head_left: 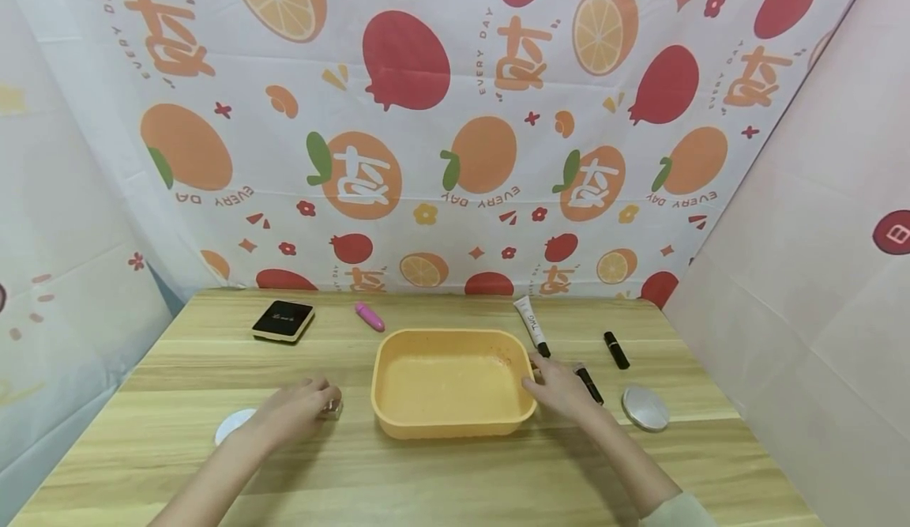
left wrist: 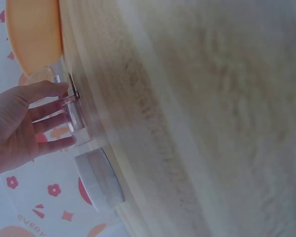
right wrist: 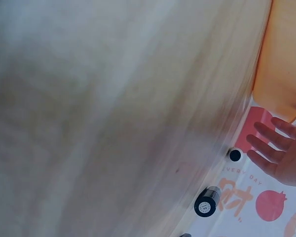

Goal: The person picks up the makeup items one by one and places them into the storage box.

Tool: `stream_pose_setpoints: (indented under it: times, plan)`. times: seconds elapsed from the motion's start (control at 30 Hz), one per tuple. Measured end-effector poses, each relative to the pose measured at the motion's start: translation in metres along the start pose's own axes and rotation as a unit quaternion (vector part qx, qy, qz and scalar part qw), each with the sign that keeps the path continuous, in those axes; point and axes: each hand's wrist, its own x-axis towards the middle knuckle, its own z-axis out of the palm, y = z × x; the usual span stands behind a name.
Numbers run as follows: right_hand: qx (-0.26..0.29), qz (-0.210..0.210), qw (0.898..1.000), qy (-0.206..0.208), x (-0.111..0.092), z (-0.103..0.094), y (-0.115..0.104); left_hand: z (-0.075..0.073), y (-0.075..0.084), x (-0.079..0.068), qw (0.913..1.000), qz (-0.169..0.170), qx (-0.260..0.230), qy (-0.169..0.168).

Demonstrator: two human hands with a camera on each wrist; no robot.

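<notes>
On the left of the table my left hand (head_left: pixel 298 408) has its fingertips and thumb around a small clear container (head_left: pixel 332 409). In the left wrist view the container (left wrist: pixel 73 112) shows a rose-gold band, and the left hand (left wrist: pixel 27 116) covers part of it; its exact kind does not show. Just beyond lies the yellow plastic basin (head_left: pixel 455 431), with nothing in it. My right hand (head_left: pixel 564 387) is at the basin's right wall, fingers loosely extended. Seen from the right wrist, this hand (right wrist: pixel 281 150) is spread and holds nothing.
Behind the basin are a black square compact (head_left: pixel 284 320), a pink tube (head_left: pixel 370 317) and a white tube with black cap (head_left: pixel 532 325). Two black lipstick-like tubes (head_left: pixel 588 384) (head_left: pixel 616 350) and a silver round case (head_left: pixel 644 408) lie right. A white round case (head_left: pixel 234 424) is beside my left wrist.
</notes>
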Motion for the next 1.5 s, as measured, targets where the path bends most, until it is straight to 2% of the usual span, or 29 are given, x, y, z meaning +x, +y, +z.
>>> stream_pose_setpoints:
  times: [0.57,0.9,1.23,1.5]
  plan:
    - [-0.001,-0.002,1.000,-0.007,0.0009,-0.0008,0.0000,0.0064,-0.0015,-0.0025,0.9981,0.015,0.043,0.041]
    - [-0.003,0.017,1.000,-0.004,0.0002,-0.0027,0.0021,0.0074,-0.0006,-0.0013,0.9980,0.000,0.053,0.033]
    - [-0.003,0.028,1.000,0.000,-0.0009,-0.0054,0.0058,0.0073,-0.0008,-0.0016,0.9980,0.013,0.044,0.042]
    - [0.007,0.027,1.000,0.011,-0.0014,-0.0077,0.0081,0.0072,-0.0015,-0.0017,0.9988,0.009,0.030,0.036]
